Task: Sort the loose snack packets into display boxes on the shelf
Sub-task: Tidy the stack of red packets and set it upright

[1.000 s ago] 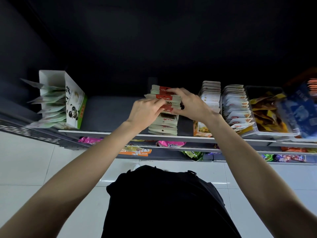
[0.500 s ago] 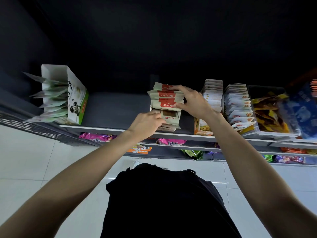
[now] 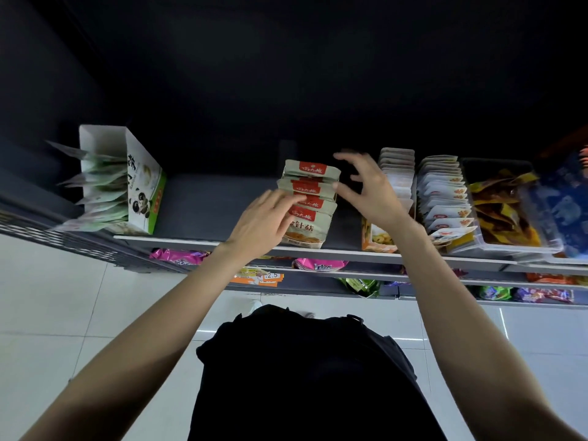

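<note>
Left hand: I see my left hand (image 3: 265, 222) at the centre of the frame, its fingers straight and resting against the left edge of the packets (image 3: 308, 203); it grips nothing.
Right hand: my right hand (image 3: 369, 192) sits just right of the stack, fingers spread and relaxed, holding nothing; its thumb tip looks to be touching the stack's right edge, though I cannot tell for certain.
Packets: beige packets with red bands stand in an overlapping row on the shelf (image 3: 206, 206), centre of the frame, between my two hands.
Panda box: a white and green box (image 3: 140, 183) with pale green packets sits in the upper left, well apart from the stack.
White packets: two rows (image 3: 445, 195) stand right of my right hand.
Clear tray: a tray (image 3: 506, 205) of yellow and brown packets lies at the far right.
Lower shelves: pink, green and orange packets show below the shelf edge.
</note>
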Demonstrator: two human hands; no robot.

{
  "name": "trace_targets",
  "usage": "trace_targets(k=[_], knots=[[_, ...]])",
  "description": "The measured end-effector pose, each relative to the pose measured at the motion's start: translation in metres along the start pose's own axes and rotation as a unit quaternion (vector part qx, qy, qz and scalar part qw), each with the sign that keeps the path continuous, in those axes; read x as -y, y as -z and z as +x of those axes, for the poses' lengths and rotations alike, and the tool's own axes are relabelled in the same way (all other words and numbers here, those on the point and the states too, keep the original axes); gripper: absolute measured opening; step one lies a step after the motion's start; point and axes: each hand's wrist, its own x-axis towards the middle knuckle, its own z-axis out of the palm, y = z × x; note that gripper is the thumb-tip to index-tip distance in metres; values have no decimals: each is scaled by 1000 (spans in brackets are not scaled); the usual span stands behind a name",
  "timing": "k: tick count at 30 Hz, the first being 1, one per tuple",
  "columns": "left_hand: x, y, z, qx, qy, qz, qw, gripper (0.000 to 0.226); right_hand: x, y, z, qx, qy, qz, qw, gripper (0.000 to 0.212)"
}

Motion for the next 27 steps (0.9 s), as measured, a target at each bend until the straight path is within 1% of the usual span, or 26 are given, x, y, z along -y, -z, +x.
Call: trace_targets(k=[1, 2, 3, 4, 5, 6, 8, 9, 10, 12, 14, 16, 18, 19, 20, 21, 24, 25, 27], knots=[[-2, 0, -1, 4, 45, -18, 999, 46, 2, -2, -9, -26, -27, 19, 999, 45], [-3, -1, -4, -20, 98, -50, 994, 50, 5, -6, -21, -59, -59, 44, 996, 43], [-4, -3, -7, -55, 159, -96, 981, 53, 7, -14, -34, -92, -96, 70, 989, 40], [-7, -5, -12, -82, 223, -152, 959, 54, 10, -22, -47, -117, -135, 95, 979, 39], [-10, -6, -16, -85, 280, -214, 932, 56, 13, -32, -59, -126, -176, 129, 968, 38], [-13, -8, -19, -69, 323, -279, 902, 56, 17, -43, -68, -115, -217, 178, 953, 39], [-22, -9, -24, -28, 373, -391, 841, 45, 26, -61, -79, -58, -278, 295, 912, 40], [-28, -7, -25, -21, 380, -426, 821, 39, 29, -68, -80, -36, -286, 335, 897, 40], [-31, -7, -25, -19, 378, -445, 811, 35, 31, -73, -79, -23, -279, 350, 894, 40], [-35, -6, -25, -20, 362, -458, 812, 29, 37, -79, -75, -17, -273, 368, 889, 41], [-38, -4, -26, -25, 351, -461, 815, 30, 43, -77, -71, -30, -271, 377, 885, 46], [-42, 2, -25, -40, 338, -467, 816, 37, 49, -70, -68, -51, -246, 363, 897, 49], [-46, 9, -22, -49, 321, -447, 833, 46, 48, -65, -63, -64, -223, 329, 916, 50], [-46, 11, -20, -49, 320, -436, 839, 48, 46, -65, -60, -65, -222, 310, 922, 49], [-45, 10, -20, -48, 327, -437, 837, 49, 44, -65, -59, -62, -228, 295, 926, 48], [-45, 9, -20, -46, 341, -451, 824, 51, 41, -67, -60, -58, -235, 290, 926, 48], [-45, 1, -17, -34, 394, -514, 761, 60, 39, -74, -67, -59, -254, 303, 917, 36], [-47, -2, -16, -30, 403, -528, 747, 55, 39, -77, -69, -71, -259, 310, 912, 33], [-51, -6, -14, -33, 404, -532, 744, 24, 44, -80, -70, -99, -271, 316, 904, 28]])
